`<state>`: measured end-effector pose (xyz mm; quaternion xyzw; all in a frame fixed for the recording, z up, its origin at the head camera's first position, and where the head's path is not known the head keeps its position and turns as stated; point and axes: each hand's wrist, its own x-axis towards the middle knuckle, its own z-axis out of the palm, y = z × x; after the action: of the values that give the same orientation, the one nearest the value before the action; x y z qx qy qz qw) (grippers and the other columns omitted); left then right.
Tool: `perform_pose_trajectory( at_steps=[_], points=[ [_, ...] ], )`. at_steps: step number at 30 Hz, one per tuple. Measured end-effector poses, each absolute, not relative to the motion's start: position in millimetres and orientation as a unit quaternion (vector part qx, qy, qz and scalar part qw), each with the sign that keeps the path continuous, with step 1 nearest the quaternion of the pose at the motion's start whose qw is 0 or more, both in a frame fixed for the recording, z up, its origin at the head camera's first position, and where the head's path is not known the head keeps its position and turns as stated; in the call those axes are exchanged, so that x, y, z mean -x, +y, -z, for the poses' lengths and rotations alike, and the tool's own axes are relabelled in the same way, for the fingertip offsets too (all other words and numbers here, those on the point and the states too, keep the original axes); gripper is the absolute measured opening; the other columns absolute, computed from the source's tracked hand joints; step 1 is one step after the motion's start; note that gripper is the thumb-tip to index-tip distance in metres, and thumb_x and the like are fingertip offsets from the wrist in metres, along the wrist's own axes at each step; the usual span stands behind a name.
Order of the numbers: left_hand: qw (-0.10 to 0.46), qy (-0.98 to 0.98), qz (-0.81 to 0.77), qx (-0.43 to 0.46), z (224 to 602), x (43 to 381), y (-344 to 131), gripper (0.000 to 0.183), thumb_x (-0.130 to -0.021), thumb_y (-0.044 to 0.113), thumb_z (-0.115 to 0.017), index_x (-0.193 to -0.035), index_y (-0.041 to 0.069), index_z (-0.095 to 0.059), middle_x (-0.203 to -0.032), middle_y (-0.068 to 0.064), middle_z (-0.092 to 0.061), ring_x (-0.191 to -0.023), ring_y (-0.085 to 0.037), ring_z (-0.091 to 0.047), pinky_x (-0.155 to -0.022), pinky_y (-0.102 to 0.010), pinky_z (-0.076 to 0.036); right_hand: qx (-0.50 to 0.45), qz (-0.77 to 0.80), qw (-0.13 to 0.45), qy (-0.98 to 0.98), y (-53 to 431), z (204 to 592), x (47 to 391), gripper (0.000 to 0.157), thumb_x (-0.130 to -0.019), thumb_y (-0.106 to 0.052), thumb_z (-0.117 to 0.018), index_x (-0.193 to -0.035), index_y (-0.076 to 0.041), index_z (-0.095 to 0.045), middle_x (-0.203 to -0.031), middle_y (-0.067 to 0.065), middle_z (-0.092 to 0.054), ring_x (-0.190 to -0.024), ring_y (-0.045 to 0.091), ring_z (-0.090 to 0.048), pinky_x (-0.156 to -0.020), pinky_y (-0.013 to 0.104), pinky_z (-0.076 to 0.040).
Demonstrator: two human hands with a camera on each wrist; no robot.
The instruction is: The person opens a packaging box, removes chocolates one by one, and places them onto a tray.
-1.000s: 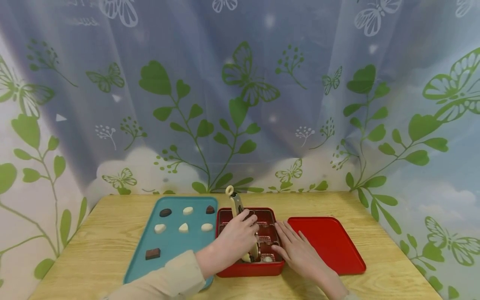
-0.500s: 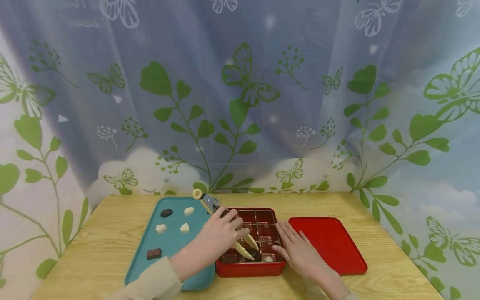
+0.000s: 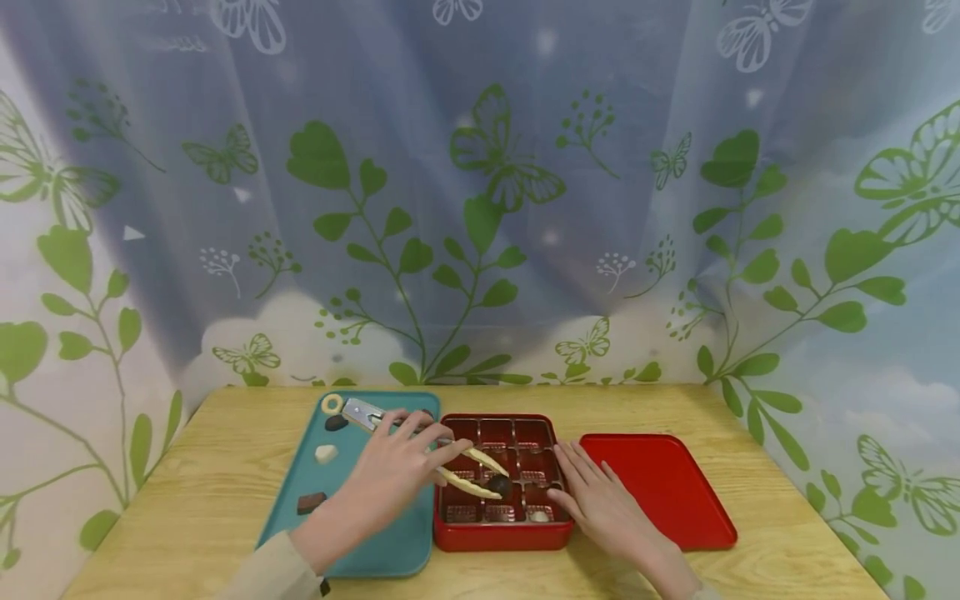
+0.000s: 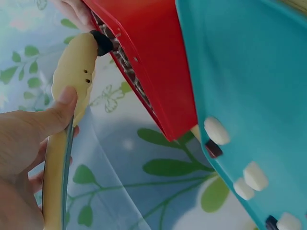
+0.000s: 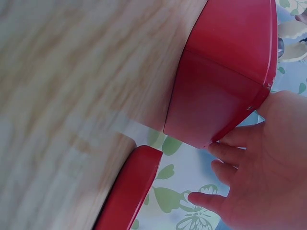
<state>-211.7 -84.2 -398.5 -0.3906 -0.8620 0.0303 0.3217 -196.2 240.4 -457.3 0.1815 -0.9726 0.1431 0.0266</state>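
My left hand (image 3: 393, 467) grips a pair of tongs (image 3: 365, 413) with pale cream tips, its ring handle pointing left over the tray. Between the tips is a dark round chocolate (image 3: 498, 486), held over the red box (image 3: 502, 537). The left wrist view also shows this dark chocolate (image 4: 102, 43) at the tongs' end. Clear dividers split the box into compartments, and a white chocolate (image 3: 539, 517) lies in the front right one. My right hand (image 3: 607, 504) rests against the box's right side, fingers straight; in the right wrist view its fingertips touch the red wall (image 5: 216, 96).
Left of the box lies a blue tray (image 3: 390, 554) with several chocolates, among them a brown rectangular one (image 3: 311, 502) and a white one (image 3: 326, 453). My left hand hides some. A red lid (image 3: 660, 483) lies right of the box on the wooden table (image 3: 765, 533).
My left hand has moved left and tilted the tongs flatter, their handle swinging left over the tray. The dark chocolate has come up from the front of the box. My right hand stays put.
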Motion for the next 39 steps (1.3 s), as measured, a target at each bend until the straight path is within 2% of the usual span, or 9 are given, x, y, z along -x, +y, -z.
perform_pose_trajectory(
  at_steps=[6,13,21,27,33,39],
  points=[
    [0.343,-0.866,0.001,0.364,400,212,-111,0.059,-0.072,0.041,-0.087,-0.128,0.035,-0.070,-0.113,0.010,-0.067,-0.105,-0.019,-0.059,-0.091,-0.046,-0.050,-0.181,-0.144,0.030,-0.972,241,458,196,0.071,-0.106,-0.049,-0.045,-0.159,-0.004,-0.031,-0.165,0.016,-0.026,-0.153,0.035,-0.023,-0.119,0.065,-0.021],
    [0.364,-0.869,0.015,0.334,403,211,-150,0.063,-0.066,0.032,-0.091,-0.126,0.032,-0.071,-0.110,0.006,-0.069,-0.102,-0.023,-0.059,-0.087,-0.050,-0.048,-0.179,-0.144,0.025,-0.973,241,458,196,0.070,-0.106,-0.048,-0.045,-0.159,-0.004,-0.030,-0.165,0.016,-0.026,-0.153,0.034,-0.022,-0.119,0.065,-0.021],
    [0.362,-0.880,0.002,0.307,408,204,-184,0.063,-0.064,0.036,-0.088,-0.124,0.031,-0.072,-0.108,0.004,-0.070,-0.100,-0.025,-0.061,-0.084,-0.051,-0.046,-0.179,-0.143,0.024,-0.973,242,458,197,0.071,-0.106,-0.049,-0.044,-0.160,-0.004,-0.030,-0.165,0.017,-0.026,-0.153,0.035,-0.022,-0.119,0.065,-0.021],
    [0.357,-0.887,-0.026,0.290,415,197,-207,0.068,-0.056,0.034,-0.095,-0.121,0.030,-0.074,-0.103,0.004,-0.070,-0.096,-0.026,-0.061,-0.081,-0.051,-0.046,-0.181,-0.143,0.025,-0.973,242,459,197,0.071,-0.106,-0.048,-0.045,-0.160,-0.004,-0.030,-0.165,0.017,-0.026,-0.153,0.035,-0.022,-0.119,0.065,-0.021],
    [0.328,-0.903,-0.047,0.273,417,192,-223,0.065,-0.058,0.033,-0.094,-0.119,0.031,-0.076,-0.101,0.006,-0.070,-0.094,-0.024,-0.059,-0.081,-0.052,-0.046,-0.180,-0.139,0.023,-0.973,242,459,197,0.072,-0.106,-0.050,-0.044,-0.160,-0.005,-0.029,-0.165,0.016,-0.025,-0.153,0.034,-0.022,-0.119,0.065,-0.021],
    [0.265,-0.924,-0.081,0.263,416,187,-226,0.059,-0.068,0.039,-0.086,-0.125,0.031,-0.074,-0.104,0.007,-0.069,-0.098,-0.023,-0.057,-0.085,-0.051,-0.048,-0.181,-0.139,0.023,-0.973,241,459,197,0.072,-0.106,-0.050,-0.044,-0.160,-0.004,-0.029,-0.165,0.016,-0.025,-0.153,0.035,-0.022,-0.119,0.065,-0.021]
  ],
)
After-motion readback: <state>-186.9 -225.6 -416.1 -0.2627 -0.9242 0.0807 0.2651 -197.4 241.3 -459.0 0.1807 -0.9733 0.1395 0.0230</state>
